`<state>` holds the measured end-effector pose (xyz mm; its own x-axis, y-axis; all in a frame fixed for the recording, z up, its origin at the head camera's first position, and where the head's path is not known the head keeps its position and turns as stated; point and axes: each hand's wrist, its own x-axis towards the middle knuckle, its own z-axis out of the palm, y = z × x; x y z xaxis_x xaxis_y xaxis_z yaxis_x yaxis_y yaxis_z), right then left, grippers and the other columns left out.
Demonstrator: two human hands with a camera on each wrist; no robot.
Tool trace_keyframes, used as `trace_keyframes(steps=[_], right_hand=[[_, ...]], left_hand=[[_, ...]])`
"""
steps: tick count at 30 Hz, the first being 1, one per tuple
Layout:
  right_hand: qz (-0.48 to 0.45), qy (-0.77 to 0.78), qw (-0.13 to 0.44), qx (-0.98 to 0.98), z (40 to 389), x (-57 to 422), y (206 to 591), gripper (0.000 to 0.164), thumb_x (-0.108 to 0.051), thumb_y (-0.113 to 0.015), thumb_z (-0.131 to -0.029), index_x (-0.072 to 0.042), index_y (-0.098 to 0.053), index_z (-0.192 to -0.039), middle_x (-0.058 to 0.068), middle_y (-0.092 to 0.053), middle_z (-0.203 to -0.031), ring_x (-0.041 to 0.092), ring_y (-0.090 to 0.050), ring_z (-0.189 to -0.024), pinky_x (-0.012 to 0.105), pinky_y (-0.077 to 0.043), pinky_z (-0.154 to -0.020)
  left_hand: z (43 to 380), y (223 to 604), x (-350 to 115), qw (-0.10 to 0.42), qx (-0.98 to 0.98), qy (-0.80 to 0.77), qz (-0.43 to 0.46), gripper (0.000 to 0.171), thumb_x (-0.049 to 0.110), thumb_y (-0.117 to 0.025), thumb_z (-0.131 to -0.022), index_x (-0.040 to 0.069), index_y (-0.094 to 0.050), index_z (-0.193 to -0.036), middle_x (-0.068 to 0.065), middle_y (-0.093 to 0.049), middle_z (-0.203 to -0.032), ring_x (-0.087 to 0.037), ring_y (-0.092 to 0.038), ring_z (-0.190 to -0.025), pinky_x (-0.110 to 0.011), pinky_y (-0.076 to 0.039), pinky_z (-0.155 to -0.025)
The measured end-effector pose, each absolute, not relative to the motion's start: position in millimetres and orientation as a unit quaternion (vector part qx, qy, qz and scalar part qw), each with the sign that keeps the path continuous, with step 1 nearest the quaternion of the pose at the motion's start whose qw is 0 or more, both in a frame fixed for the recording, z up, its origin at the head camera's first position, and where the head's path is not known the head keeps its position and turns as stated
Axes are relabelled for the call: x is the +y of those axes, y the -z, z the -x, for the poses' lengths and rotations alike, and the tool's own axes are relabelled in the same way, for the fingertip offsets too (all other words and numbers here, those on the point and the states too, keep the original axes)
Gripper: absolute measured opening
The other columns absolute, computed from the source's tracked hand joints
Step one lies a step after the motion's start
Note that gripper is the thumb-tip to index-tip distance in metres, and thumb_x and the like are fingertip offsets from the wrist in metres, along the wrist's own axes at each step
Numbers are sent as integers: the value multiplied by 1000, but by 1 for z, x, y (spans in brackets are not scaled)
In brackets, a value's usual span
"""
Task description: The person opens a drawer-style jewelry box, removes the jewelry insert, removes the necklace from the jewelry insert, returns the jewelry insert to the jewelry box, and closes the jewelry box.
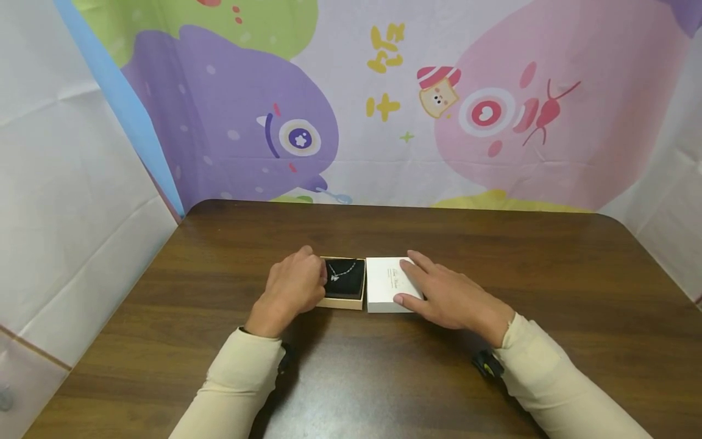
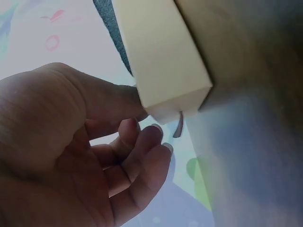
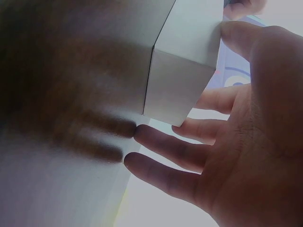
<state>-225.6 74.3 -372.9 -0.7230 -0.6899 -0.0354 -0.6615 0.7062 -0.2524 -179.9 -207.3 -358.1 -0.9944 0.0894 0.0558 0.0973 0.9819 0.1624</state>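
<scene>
A jewelry box (image 1: 341, 303) with beige sides lies at mid-table. Its black insert (image 1: 351, 286) carries a silver necklace (image 1: 336, 277) with a small pendant. My left hand (image 1: 293, 283) grips the box's left end, thumb at the rim and fingers curled; the thumb tip is hidden in the left wrist view. A short ribbon tab (image 2: 179, 125) sticks out of that end. Right beside the box sits a white lid (image 1: 384, 283) with gold lettering, printed side up. My right hand (image 1: 446, 296) rests on the lid's right part, fingers extended and spread, thumb on its near corner.
A brown wooden table (image 1: 351, 372) lies beneath everything. Behind its far edge hangs a cloth (image 1: 373, 164) printed with cartoon figures, and pale sheets (image 1: 71, 201) hang at the sides. Dark wrist devices (image 1: 487, 364) show at the sleeves.
</scene>
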Motion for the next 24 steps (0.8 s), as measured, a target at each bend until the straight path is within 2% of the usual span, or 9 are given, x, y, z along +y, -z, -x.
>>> trace_keyframes(steps=[6, 14, 24], right_hand=[[368, 113, 63, 921, 225, 75, 373, 81, -63, -46, -99, -7, -33, -156, 19, -23, -162, 38, -41, -139, 56, -43, -102], [368, 111, 66, 921, 226, 75, 373, 82, -63, -46, -99, -7, -32, -156, 18, -21, -163, 38, -41, -139, 55, -42, -102], [370, 119, 61, 919, 227, 76, 373, 80, -62, -46, -99, -7, -33, -156, 19, -22, -163, 38, -41, -139, 56, -44, -100]], left_hand=[[179, 352, -209, 21, -995, 87, 43, 9, 11, -67, -86, 17, -71, -82, 0, -54, -89, -22, -59, -83, -44, -52, -65], [176, 345, -207, 52, -993, 94, 52, 9, 13, -69, -88, 17, -70, -81, 1, -53, -88, -21, -58, -84, -45, -52, -65], [174, 341, -203, 128, -984, 108, 61, 13, 7, -69, -82, 18, -70, -76, 2, -51, -82, -20, -56, -79, -43, -49, -55]])
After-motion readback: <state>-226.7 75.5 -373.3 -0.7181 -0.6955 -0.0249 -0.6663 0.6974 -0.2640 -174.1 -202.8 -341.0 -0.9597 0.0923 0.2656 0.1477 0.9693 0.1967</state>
